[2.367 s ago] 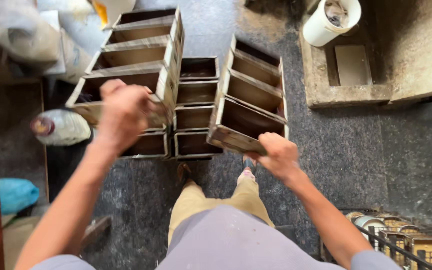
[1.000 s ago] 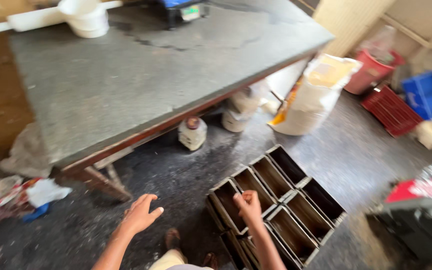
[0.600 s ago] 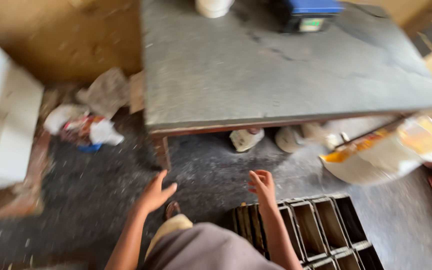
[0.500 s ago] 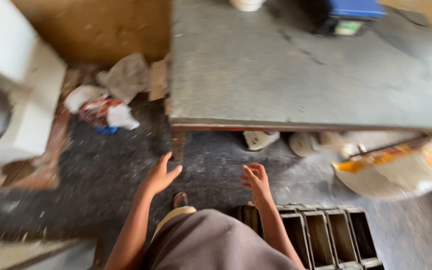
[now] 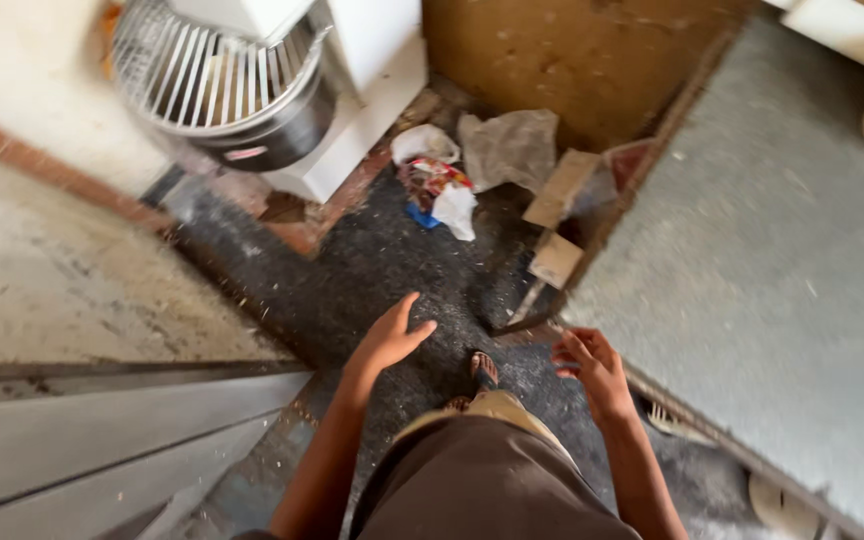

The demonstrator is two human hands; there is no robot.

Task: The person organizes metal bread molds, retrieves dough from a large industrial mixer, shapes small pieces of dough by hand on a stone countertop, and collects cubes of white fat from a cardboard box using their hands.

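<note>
My left hand (image 5: 389,340) hangs over the dark floor (image 5: 372,280), fingers apart and holding nothing. My right hand (image 5: 595,368) is near the corner of the grey stone-topped table (image 5: 782,260), fingers loosely spread, also with nothing in it. Neither hand touches anything. My foot in a sandal (image 5: 483,368) shows between them on the floor.
A large white mixer with a wire guard over its metal bowl (image 5: 227,85) stands at the upper left. Crumpled bags and wrappers (image 5: 462,170) and cardboard scraps (image 5: 557,225) lie against the far wall. A grey metal surface (image 5: 82,440) runs along the lower left.
The view has swung left, away from the metal baking tins, which are now out of sight. The mixer has come into view. Both hands stay held out with nothing in them.
</note>
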